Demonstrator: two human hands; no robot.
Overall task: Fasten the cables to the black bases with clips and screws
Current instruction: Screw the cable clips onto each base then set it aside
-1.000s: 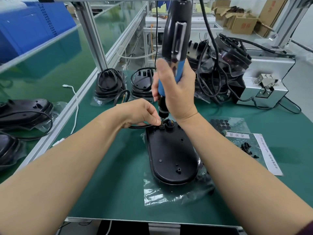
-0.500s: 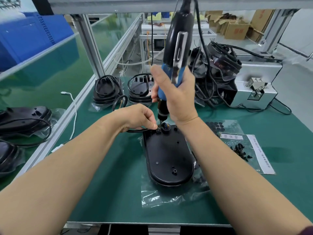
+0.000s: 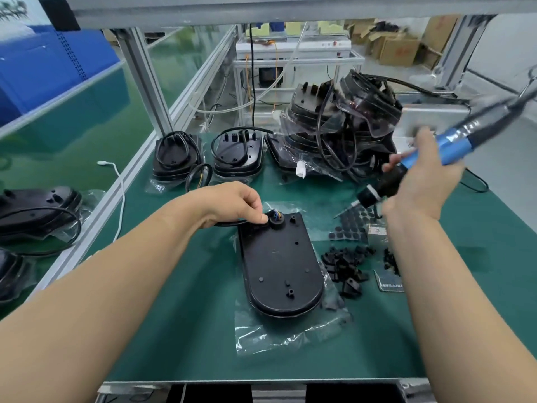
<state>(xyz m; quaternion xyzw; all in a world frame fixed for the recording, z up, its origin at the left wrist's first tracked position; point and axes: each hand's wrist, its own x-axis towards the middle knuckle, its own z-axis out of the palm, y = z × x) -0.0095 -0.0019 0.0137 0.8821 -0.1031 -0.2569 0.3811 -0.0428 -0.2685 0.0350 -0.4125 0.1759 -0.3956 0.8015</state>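
I see my left hand (image 3: 232, 203) pinching the black cable (image 3: 229, 223) at the far end of the black base (image 3: 280, 266), which lies flat on the green mat (image 3: 174, 330). My right hand (image 3: 421, 184) is wrapped round the tilted blue screwdriver (image 3: 430, 158), off to the right. Loose clips (image 3: 345, 264) lie just beside the base.

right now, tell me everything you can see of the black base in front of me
The black base is a matte plastic shell, rounded at the near end, squarer at the far end. It lies flat on a clear plastic bag on the green mat, small pegs and screw posts standing up from it. At its far left corner a black cable enters a round collar, where the left hand pinches it. The right hand holds the electric screwdriver clear of it.
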